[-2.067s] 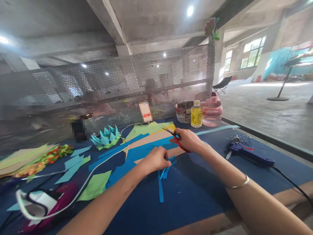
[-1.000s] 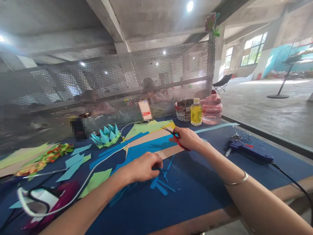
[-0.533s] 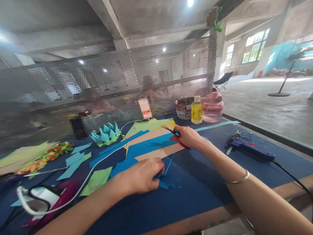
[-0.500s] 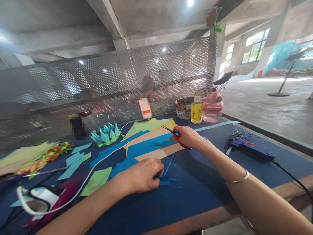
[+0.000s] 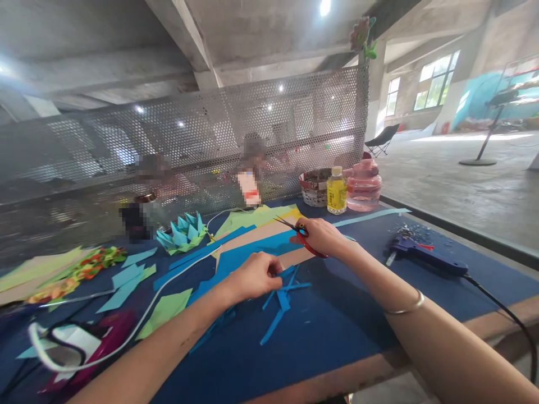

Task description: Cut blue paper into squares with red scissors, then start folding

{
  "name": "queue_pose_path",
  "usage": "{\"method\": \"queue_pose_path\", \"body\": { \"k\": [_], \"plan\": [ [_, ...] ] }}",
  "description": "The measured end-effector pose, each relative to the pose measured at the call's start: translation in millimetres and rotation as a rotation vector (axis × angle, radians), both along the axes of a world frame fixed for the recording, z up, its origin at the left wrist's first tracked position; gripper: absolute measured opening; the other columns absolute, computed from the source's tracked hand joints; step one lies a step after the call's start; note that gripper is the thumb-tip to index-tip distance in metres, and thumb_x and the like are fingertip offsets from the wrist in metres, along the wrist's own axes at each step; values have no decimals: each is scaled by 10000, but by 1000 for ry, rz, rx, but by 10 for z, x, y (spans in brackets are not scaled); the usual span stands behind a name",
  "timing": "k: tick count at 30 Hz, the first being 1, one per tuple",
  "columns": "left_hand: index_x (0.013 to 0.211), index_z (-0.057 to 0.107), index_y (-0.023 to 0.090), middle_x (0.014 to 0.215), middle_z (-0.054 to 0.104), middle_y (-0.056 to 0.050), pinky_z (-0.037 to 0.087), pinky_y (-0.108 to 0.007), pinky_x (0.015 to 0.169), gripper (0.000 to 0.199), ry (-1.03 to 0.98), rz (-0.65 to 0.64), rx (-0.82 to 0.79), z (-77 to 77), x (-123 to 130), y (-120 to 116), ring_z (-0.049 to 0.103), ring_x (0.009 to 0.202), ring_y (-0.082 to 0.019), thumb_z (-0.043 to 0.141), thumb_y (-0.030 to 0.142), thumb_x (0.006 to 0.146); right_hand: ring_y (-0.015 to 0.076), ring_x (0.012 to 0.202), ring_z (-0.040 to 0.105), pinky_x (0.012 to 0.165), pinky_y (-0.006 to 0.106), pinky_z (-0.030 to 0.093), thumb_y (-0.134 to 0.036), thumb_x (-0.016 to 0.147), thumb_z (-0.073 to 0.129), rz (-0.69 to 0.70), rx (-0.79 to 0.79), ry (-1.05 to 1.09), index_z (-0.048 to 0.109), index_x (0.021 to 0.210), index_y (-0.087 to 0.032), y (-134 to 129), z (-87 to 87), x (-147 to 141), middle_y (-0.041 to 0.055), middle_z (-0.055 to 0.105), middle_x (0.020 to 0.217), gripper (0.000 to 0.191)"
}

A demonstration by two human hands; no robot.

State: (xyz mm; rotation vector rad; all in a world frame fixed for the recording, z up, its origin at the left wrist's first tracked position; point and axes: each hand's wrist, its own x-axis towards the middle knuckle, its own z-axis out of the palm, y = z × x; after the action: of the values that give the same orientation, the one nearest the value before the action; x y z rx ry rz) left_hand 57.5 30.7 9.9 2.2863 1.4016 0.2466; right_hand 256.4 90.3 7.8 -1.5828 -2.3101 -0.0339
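Note:
My right hand [image 5: 318,235] grips red-handled scissors [image 5: 304,238], their dark blades parted and pointing left above the paper stack. My left hand [image 5: 255,275] is closed in a pinch, with narrow blue paper strips [image 5: 283,303] hanging and spreading out below its fingertips. Under and beyond both hands lies a wide blue paper sheet [image 5: 248,252], on top of tan paper [image 5: 298,258]. Green sheets [image 5: 248,219] are at the back of this pile.
A glue gun [image 5: 433,258] with a cord rests at right. Behind stand a yellow-labelled bottle [image 5: 337,193], a pink jug [image 5: 364,188] and a basket [image 5: 314,191]. A folded paper piece [image 5: 181,233], paper scraps [image 5: 126,280] and a white cable [image 5: 155,300] lie left. A mesh panel [image 5: 219,134] borders the back.
My left hand has moved up and slightly right, lifting the blue strips off the tabletop. My right hand stays nearly in place with the scissors.

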Motion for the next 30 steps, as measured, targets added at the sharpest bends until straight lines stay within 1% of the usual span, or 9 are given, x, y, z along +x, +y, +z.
{"method": "queue_pose_path", "body": {
  "k": [3,5,9,14,17,20,23,27,30],
  "plan": [
    [702,603,173,654,600,2,327,-231,530,110,36,4,81,-33,150,63,548,631,-138,506,177,650,252,815,655,563,257,344,-549,828,551,1,-2,-3,603,1005,-212,-1,6,0,84,706,870,384],
    [732,619,171,698,634,-16,331,-240,545,118,56,-4,100,-57,224,102,566,651,-152,533,194,654,247,812,656,567,255,348,-552,827,551,1,-4,-4,603,1011,-217,-5,13,0,81,707,873,386],
    [770,641,172,756,670,-37,352,-251,563,165,117,-27,105,-67,302,154,592,673,-179,621,268,637,248,820,657,584,256,358,-555,836,537,-1,-10,-9,603,1029,-220,-12,20,-1,83,707,880,392],
    [716,652,180,749,686,-44,370,-260,590,110,168,-37,102,-50,374,151,606,724,-202,640,227,618,251,831,658,587,256,363,-559,827,550,4,-19,-13,601,1036,-216,-13,17,-4,89,708,907,405],
    [698,654,176,714,679,-38,370,-258,578,93,161,-34,78,-59,400,133,594,681,-188,621,209,617,255,849,656,597,260,366,-560,827,548,9,-17,-14,603,1035,-216,-16,21,-2,91,707,928,406],
    [633,633,169,596,622,-7,344,-245,528,55,132,-61,28,-41,358,120,555,591,-156,594,189,599,261,850,653,600,265,364,-552,834,541,5,-17,-15,603,1042,-210,-22,30,1,97,706,921,404],
    [615,607,169,517,545,28,308,-230,475,56,90,-95,-29,26,250,105,500,519,-123,557,186,597,255,841,650,596,262,361,-554,834,540,-1,-28,-17,602,1044,-211,-25,34,1,96,704,912,407],
    [645,595,173,540,511,38,289,-222,465,80,65,-103,-41,130,105,8,456,515,-107,533,195,601,249,849,648,599,258,361,-554,829,549,-5,-41,-17,601,1049,-217,-17,26,-7,93,702,926,406],
    [630,575,186,582,514,31,284,-227,485,56,123,-110,-7,159,51,-151,460,560,-116,533,197,595,253,866,647,603,260,362,-552,830,548,-5,-44,-16,597,1063,-219,-10,18,-10,94,702,938,410]
  ]
}}
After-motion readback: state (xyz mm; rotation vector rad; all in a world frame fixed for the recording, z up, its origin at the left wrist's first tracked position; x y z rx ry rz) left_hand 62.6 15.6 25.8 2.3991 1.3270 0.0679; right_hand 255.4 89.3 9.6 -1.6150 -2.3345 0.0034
